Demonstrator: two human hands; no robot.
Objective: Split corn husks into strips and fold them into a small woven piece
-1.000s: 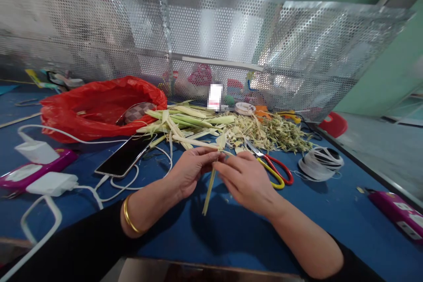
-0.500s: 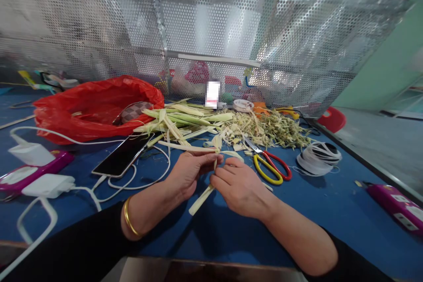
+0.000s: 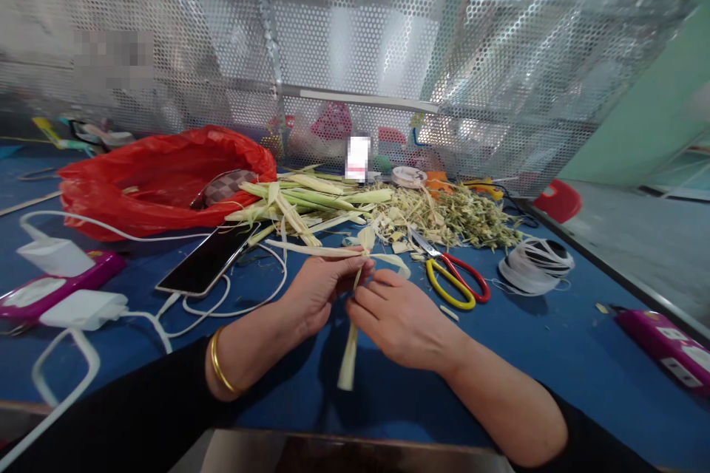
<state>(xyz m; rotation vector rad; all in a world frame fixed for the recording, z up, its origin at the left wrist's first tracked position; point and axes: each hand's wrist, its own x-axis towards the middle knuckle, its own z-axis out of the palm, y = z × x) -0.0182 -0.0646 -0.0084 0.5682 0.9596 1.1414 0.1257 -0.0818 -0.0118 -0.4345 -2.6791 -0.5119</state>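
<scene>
My left hand (image 3: pixel 313 292) is closed in a pinch on a crossed piece of pale leaf strips (image 3: pixel 316 249), which look like corn husk. Its arms stick out to the left, to the right and upward from the pinch. Beneath it, one husk strip (image 3: pixel 348 363) hangs down, and my right hand (image 3: pixel 402 316) has its fingers curled around that strip's upper part. My right fingertips are partly hidden. Open-bladed scissors (image 3: pixel 452 282) with one red and one yellow handle lie just right of my right hand. Behind both hands is a pile of long green-yellow husk leaves (image 3: pixel 316 196).
A red plastic bag (image 3: pixel 122 196), a phone (image 3: pixel 208 262) and white cables lie left. Dried plant scraps (image 3: pixel 471 218) and a spool of white cord (image 3: pixel 535 266) are on the right. A perforated metal screen (image 3: pixel 355 37) stands behind. Purple power strips (image 3: pixel 663 344) flank the blue table.
The lower husk strip has swung from slanting left to hanging nearly straight down. My right hand has shifted slightly left and its fingers have moved with the strip. My left hand stays in place.
</scene>
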